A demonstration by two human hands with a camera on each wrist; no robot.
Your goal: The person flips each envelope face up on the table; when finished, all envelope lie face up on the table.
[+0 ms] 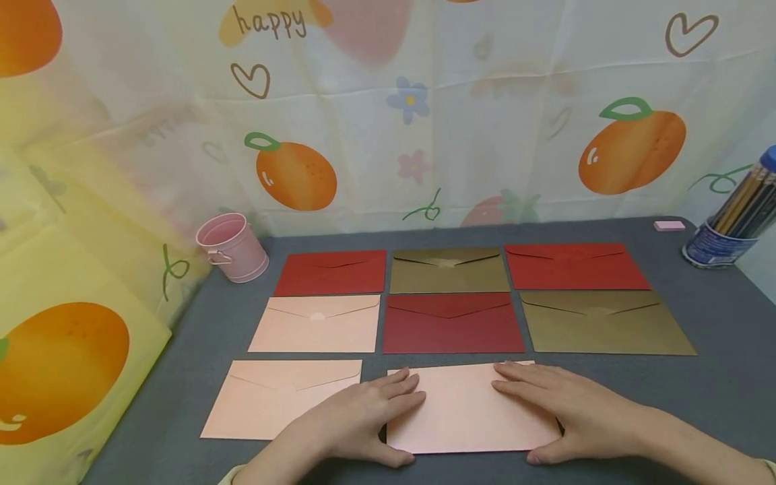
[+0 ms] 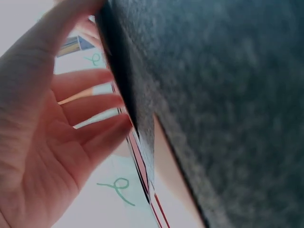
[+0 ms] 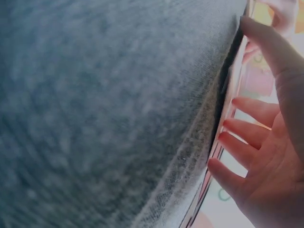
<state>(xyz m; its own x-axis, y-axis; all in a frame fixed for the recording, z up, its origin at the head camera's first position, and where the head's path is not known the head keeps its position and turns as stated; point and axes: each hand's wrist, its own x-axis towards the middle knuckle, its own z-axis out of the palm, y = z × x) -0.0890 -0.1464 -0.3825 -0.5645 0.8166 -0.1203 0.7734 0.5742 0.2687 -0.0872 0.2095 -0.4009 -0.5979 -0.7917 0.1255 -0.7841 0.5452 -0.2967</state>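
Note:
A plain pale pink envelope (image 1: 461, 411) lies in the front row, no flap showing on its upper face. My left hand (image 1: 370, 417) rests at its left side, fingertips on top and thumb at the near left corner. On the opposite side is my right hand (image 1: 564, 411), its spread fingers over the right part and thumb at the near edge. Both wrist views show fairly straight fingers (image 2: 90, 102) and fingers (image 3: 244, 130) along the paper. A peach envelope (image 1: 285, 397) with its flap up lies left of it, partly covered by my left hand.
Behind are rows of flap-up envelopes: a peach envelope (image 1: 315, 330), a dark red envelope (image 1: 451, 333), a gold envelope (image 1: 606, 330), and a farther row in red and gold. A pink bucket (image 1: 233, 249), a pencil holder (image 1: 721, 242) and an eraser (image 1: 669, 225) stand at the table's edges.

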